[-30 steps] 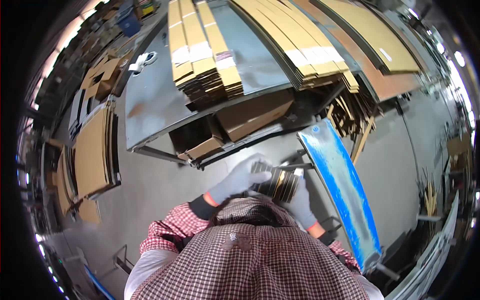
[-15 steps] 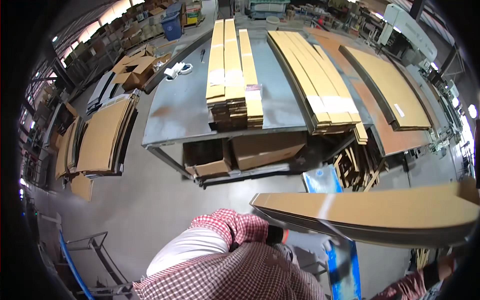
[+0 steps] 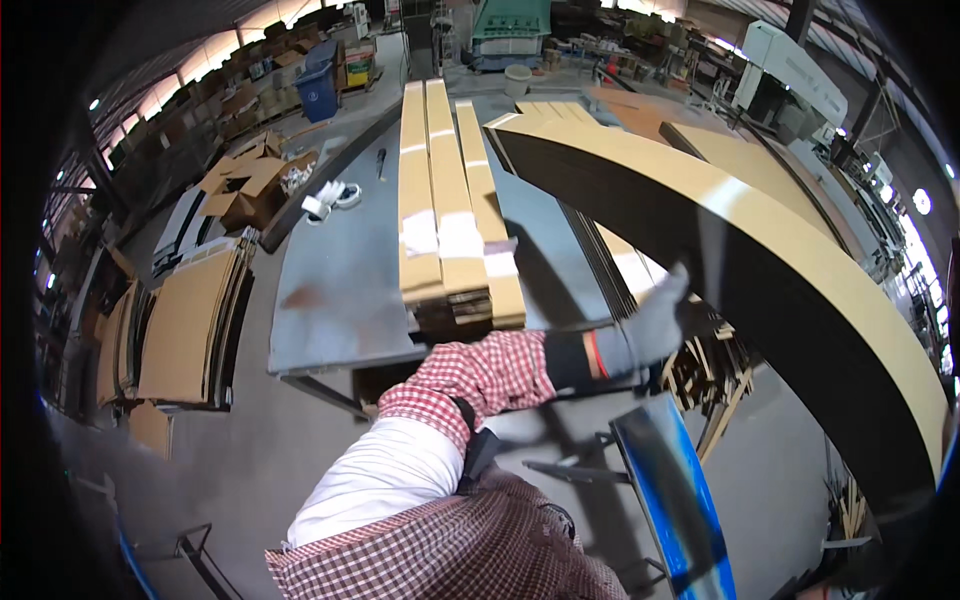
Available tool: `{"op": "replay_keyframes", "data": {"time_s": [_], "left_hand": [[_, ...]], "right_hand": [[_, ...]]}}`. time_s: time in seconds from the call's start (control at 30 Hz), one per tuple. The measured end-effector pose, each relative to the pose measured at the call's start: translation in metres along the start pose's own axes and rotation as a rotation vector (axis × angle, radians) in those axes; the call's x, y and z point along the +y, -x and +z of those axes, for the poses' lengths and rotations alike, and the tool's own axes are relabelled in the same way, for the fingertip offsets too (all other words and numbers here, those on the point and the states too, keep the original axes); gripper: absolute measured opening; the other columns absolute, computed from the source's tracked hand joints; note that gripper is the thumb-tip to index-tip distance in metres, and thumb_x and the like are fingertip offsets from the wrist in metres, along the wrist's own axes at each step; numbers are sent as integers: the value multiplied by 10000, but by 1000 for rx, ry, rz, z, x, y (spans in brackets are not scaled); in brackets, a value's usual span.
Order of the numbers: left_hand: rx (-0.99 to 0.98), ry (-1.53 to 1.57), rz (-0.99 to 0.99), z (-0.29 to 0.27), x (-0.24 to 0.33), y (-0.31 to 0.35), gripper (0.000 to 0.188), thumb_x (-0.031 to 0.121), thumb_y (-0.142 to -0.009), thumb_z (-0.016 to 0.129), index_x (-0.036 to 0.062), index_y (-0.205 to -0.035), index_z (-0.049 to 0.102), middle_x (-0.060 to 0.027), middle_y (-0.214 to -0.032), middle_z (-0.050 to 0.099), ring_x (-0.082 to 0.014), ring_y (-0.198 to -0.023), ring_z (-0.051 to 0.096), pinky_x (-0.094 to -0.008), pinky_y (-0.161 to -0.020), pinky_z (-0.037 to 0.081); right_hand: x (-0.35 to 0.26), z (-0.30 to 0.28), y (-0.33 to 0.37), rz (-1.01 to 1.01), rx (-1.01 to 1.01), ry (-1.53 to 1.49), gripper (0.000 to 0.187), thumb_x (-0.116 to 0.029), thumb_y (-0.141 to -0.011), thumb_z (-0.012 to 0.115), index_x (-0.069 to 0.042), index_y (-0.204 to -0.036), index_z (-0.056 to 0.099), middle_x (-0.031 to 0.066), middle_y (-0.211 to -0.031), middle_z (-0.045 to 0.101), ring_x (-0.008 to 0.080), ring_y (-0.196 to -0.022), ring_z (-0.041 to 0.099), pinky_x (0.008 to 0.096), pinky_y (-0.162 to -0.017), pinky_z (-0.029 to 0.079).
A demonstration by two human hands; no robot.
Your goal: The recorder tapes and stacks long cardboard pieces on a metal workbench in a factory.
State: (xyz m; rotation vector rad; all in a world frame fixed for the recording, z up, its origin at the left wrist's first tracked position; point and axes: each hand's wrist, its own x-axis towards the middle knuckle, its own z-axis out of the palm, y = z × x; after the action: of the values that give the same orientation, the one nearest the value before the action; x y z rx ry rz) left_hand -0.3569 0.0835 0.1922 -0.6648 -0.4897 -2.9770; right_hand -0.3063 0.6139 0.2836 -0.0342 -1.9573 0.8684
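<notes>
A long bundle of brown cardboard strips [image 3: 810, 230], bound by a white band, slants from above the table to the lower right. Its dark side faces me. My left hand [image 3: 655, 322], in a grey glove, holds this bundle by its lower side near the band; its thumb shows and the other fingers are partly hidden. My right hand is not visible, and the bundle's near end runs toward the right rim. Under my left arm stands a blue-and-white painted stand [image 3: 675, 490].
On the grey metal table [image 3: 330, 310] lie stacked cardboard strips [image 3: 440, 250] and white tape rolls [image 3: 330, 200]. Cardboard sheets [image 3: 190, 330] lean at the left, near an open carton [image 3: 245, 195]. Scrap strips [image 3: 705, 385] are heaped beside the table. A larger cardboard stack [image 3: 745, 165] lies at the far right.
The bundle's far end has risen and swung forward over the table. My left arm has reached up and forward with it. My right forearm has mostly gone from view.
</notes>
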Motion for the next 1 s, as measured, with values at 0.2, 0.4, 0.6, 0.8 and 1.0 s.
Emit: {"op": "replay_keyframes", "data": {"time_s": [0.2, 0.4, 0.6, 0.8, 1.0], "left_hand": [[492, -310, 217, -129, 224, -59, 465, 466, -987, 476, 105, -1272, 549, -96, -1251, 607, -296, -1125, 580, -463, -1015, 453], [918, -1011, 263, -249, 471, -38, 489, 594, -881, 592, 108, -928, 613, -14, -796, 558, -165, -753, 535, -335, -652, 443], [746, -1831, 643, -184, 450, 48, 596, 364, -937, 593, -36, -1360, 466, -129, -1271, 574, -200, -1209, 505, -344, -1038, 378], [984, -1461, 295, -213, 473, 182, 534, 379, -1022, 456, -26, -1370, 459, -117, -1325, 534, -182, -1212, 489, -317, -1031, 389], [829, -599, 286, -267, 442, 173, 590, 461, -1047, 330, 4, -1410, 422, -105, -1299, 555, -163, -1190, 500, -281, -1002, 420]], "right_hand": [[-58, 165, 170, 343, -367, -309, 298, -112, -848, 653, 11, -1116, 612, 93, -1067, 616, 129, -948, 550, 301, -829, 473], [-283, 364, 400, 61, -689, -298, 1010, -353, -706, 833, 89, -1418, 269, 251, -1298, 511, 322, -1177, 516, 407, -1015, 406], [-253, 393, 444, -324, -1056, -285, 668, -315, -734, 792, 7, -1242, 502, 241, -1225, 512, 384, -1163, 491, 430, -961, 434], [-212, 556, 374, -205, -1016, -588, 207, -199, -998, 513, -8, -1045, 580, 67, -890, 603, 146, -824, 624, 287, -716, 511], [-323, 761, 408, -515, -1459, -666, 243, -192, -910, 524, -21, -1038, 639, 173, -927, 653, 345, -889, 627, 409, -813, 507]]}}
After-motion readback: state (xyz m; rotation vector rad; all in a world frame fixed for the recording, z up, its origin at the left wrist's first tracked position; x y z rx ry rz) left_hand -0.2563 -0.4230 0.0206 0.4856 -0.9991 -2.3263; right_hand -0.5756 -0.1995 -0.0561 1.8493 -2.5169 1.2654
